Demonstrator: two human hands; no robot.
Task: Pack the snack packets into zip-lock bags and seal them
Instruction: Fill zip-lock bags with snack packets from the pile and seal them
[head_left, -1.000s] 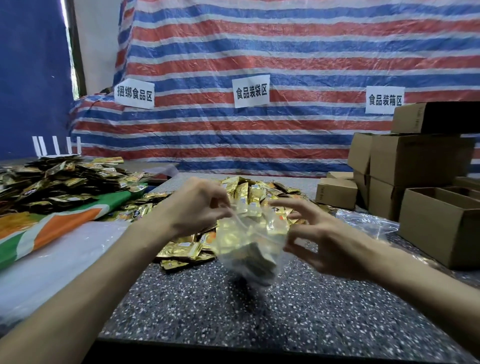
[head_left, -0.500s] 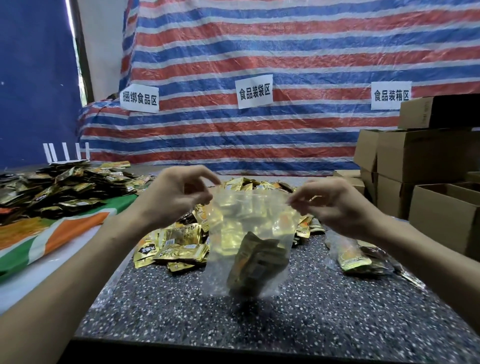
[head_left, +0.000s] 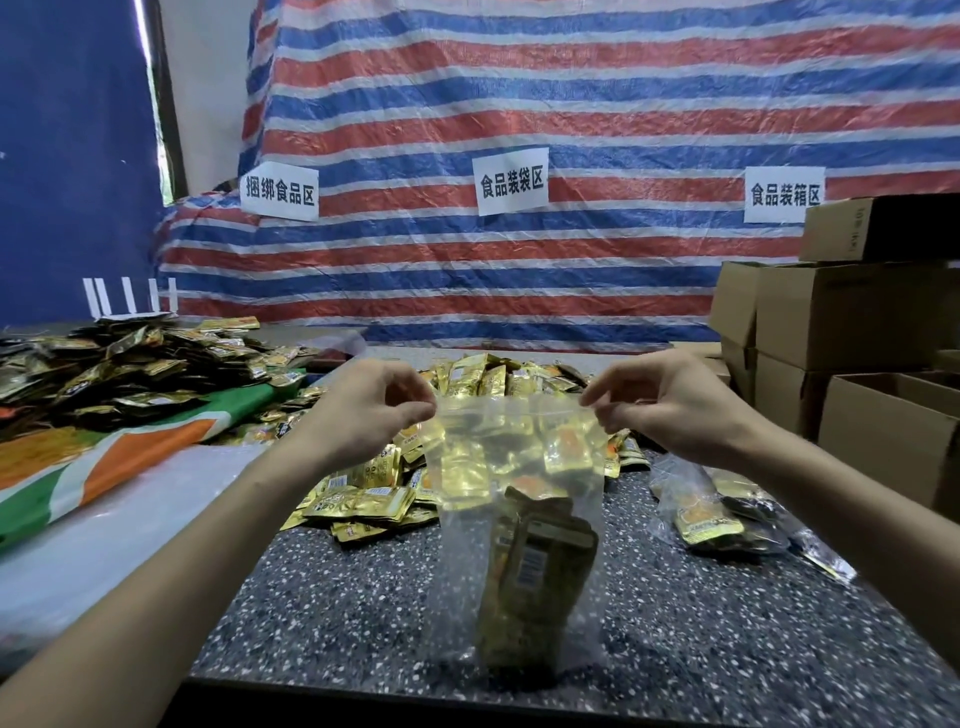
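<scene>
A clear zip-lock bag (head_left: 519, 467) hangs upright over the speckled table (head_left: 363, 597), stretched flat between my hands. My left hand (head_left: 371, 410) pinches its top left corner and my right hand (head_left: 660, 402) pinches its top right corner. A few gold snack packets (head_left: 535, 577) sit stacked at the bottom of the bag. Behind it lies a loose heap of gold snack packets (head_left: 374, 488). A filled zip-lock bag (head_left: 711, 512) lies on the table at the right.
A second big pile of packets (head_left: 119, 364) rests on an orange, white and green cloth (head_left: 104, 467) at the left. Cardboard boxes (head_left: 852, 332) are stacked at the right, one open (head_left: 904, 431). A striped tarp with three paper signs hangs behind.
Both hands have lifted the bag and drawn apart along its top edge. The bag went from bunched up between the hands to hanging flat and taut.
</scene>
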